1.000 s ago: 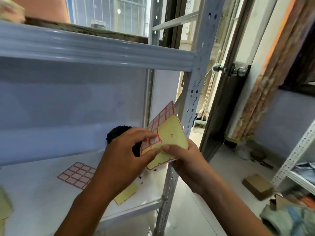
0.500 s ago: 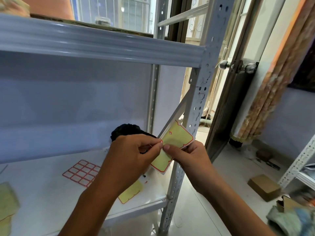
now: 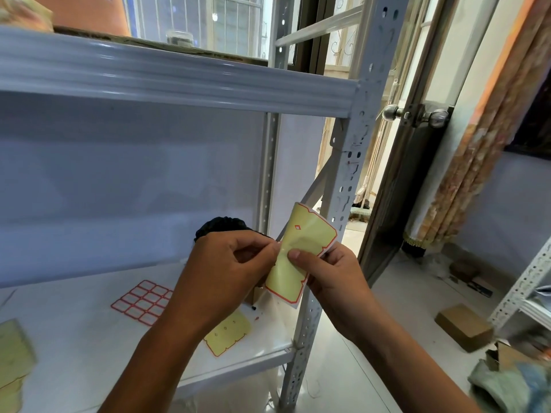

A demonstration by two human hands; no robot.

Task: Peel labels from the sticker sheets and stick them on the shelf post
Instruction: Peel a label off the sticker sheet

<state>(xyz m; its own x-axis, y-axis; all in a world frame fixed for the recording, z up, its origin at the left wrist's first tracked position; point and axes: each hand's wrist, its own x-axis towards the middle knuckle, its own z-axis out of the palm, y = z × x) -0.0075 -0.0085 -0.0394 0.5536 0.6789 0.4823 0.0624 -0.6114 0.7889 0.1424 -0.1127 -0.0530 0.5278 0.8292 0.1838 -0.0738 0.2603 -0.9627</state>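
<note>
**Both hands on a nearly bare sticker sheet beside the shelf post**

The right hand [image 3: 334, 281] grasps the curled yellow sticker sheet [image 3: 301, 251], thumb pressed on its face, while the left hand [image 3: 229, 272] pinches at the sheet's left edge with thumb and forefinger; whether a label sits between those fingertips cannot be told. The sheet stands upright just at 9 o'clock of the shelf post [image 3: 351, 180], close to it but not clearly touching. One small red-edged label remains on its face near the top.

Open room lies at 3 o'clock of the post, over the pale floor [image 3: 396, 308] towards the door [image 3: 396, 204]. At 9 o'clock the hands are hemmed by the upper shelf beam [image 3: 179, 76] at 12 o'clock and the lower shelf [image 3: 74, 332] at 6 o'clock.

Counted on the lower shelf: one full sheet of red-framed labels [image 3: 143, 302], one spent yellow backing sheet [image 3: 229, 335] at its front edge, and blurred yellowish sheets [image 3: 12, 353] at the far 9 o'clock edge, number unclear. A dark object [image 3: 220, 226] sits behind the left hand.

The shelf surface is glossy white metal. A brown cardboard box [image 3: 462, 326] lies on the floor at 4 o'clock, a second perforated rack [image 3: 524, 287] stands at 3 o'clock, and a patterned curtain [image 3: 483, 138] hangs at 2 o'clock.
</note>
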